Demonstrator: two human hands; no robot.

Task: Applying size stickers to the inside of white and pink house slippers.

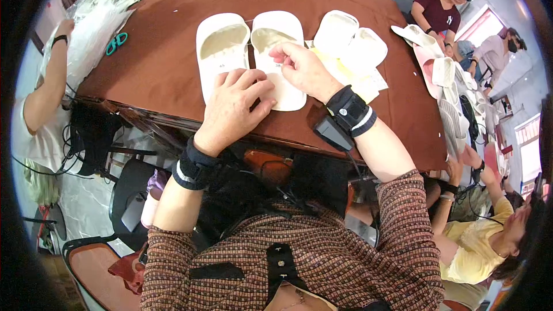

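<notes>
Two white slide slippers lie side by side in front of me on the brown cloth, toes pointing away: the left slipper and the right slipper. My left hand rests over the heel of the left slipper, its fingers bent but apart, the thumb reaching toward the right slipper. Above the right slipper's footbed, my right hand has its fingers curled together near small dark printing. Whatever may be between those fingertips is too small to make out. Both wrists wear black bands.
Another white slipper pair lies to the right beside yellow paper. Teal scissors are at the far left near clear plastic bags. More slippers line the right edge, where other people work. A dark box hangs by my right wrist.
</notes>
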